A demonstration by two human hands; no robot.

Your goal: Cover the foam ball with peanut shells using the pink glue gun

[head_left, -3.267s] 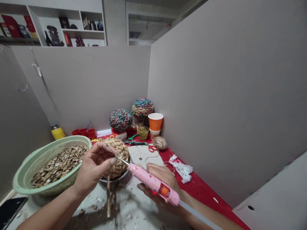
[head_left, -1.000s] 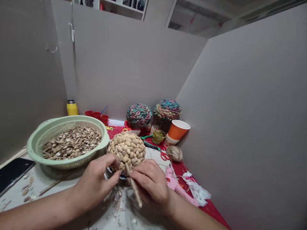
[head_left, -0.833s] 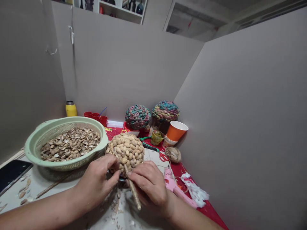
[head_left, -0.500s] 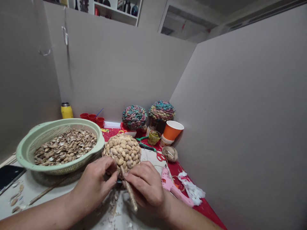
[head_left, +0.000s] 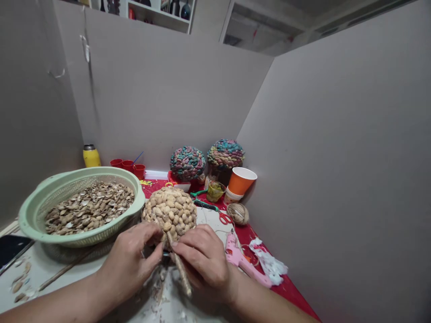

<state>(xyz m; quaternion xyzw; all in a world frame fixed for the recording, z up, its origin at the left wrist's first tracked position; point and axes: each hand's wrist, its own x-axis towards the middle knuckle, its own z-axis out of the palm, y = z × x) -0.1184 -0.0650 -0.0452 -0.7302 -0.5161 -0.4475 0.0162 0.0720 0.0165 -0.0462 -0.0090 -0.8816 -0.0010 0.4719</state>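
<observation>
A dome covered in peanut shells (head_left: 171,210) sits in front of me. My right hand (head_left: 204,260) is closed round a pale, twine-wrapped stick (head_left: 182,274), whose upper end meets the dome's lower front. At the dome's lower left edge, my left hand (head_left: 139,251) has thumb and fingertips pinched together; whatever is between them is hidden or too small to name. Shell bits and scraps (head_left: 160,282) lie on the pale work surface below the hands.
A green colander (head_left: 25,220) of shells stands left, with a thin stick (head_left: 60,272) beside it. To the right are a pink glue gun (head_left: 247,264), a twine ball (head_left: 237,214) and red-handled scissors (head_left: 225,218). Two colourful domes (head_left: 187,163) and an orange cup (head_left: 241,180) stand behind.
The whole view has shifted slightly. My left fingertips have moved a little at the dome's edge; the right hand keeps its hold on the stick.
</observation>
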